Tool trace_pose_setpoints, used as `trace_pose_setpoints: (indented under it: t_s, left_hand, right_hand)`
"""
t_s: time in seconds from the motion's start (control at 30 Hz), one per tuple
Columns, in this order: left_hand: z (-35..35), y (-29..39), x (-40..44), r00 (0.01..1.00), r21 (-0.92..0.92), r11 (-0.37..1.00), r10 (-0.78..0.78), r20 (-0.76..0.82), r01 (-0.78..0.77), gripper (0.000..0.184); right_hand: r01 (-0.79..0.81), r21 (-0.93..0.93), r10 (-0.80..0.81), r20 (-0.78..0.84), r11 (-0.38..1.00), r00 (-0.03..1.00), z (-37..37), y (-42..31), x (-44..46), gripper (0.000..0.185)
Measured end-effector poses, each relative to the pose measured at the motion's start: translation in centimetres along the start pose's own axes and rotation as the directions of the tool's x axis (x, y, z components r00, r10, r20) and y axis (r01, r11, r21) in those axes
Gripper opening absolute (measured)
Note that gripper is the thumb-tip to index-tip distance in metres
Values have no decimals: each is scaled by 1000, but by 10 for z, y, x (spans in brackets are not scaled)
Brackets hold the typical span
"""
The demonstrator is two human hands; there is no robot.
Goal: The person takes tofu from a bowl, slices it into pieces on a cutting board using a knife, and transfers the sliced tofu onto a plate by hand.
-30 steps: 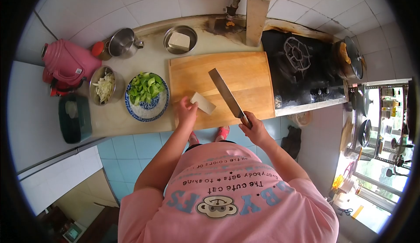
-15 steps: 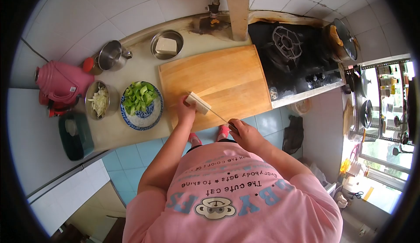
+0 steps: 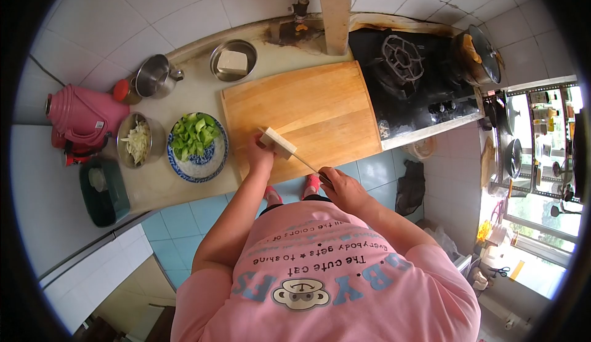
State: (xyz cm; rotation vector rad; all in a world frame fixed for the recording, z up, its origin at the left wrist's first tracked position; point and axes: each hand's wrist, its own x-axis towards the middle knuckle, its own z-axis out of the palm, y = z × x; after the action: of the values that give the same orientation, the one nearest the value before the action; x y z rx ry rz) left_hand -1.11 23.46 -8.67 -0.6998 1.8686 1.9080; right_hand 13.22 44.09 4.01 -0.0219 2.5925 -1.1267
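Note:
A pale block of tofu (image 3: 281,143) stands on the wooden cutting board (image 3: 308,102), close to its front edge. My left hand (image 3: 261,152) is closed against the block's left side, its fingertips partly hidden. In my right hand (image 3: 345,189) is the dark handle of a knife (image 3: 308,163), gripped just beyond the board's front edge. The thin blade slants up and left to the tofu's near right end. How deep the blade sits in the block I cannot tell.
Left of the board are a plate (image 3: 210,171) with cut green peppers, a bowl (image 3: 159,138) of pale shreds and a metal pot (image 3: 155,76). Behind is a metal bowl (image 3: 251,51) with another white block. A gas stove (image 3: 403,59) adjoins on the right.
The blade's line, which ran along the top of the tofu, now shows only up to its near end. Both hands keep nearly the same places. The whole view has shifted slightly.

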Motion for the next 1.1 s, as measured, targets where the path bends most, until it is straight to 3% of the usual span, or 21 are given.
trace_pose_setpoints:
  t_s: [0.53, 1.1]
  left_hand:
    - [1, -5, 4, 1000, -38, 999, 24, -13, -24, 36]
    - [2, 5, -3, 999, 72, 997, 39, -20, -38, 37]
  right_hand:
    - [-12, 7, 12, -8, 1000, 1000, 1, -5, 1, 36]
    - [-38, -26, 38, 17, 999, 999, 4, -1, 4, 36]
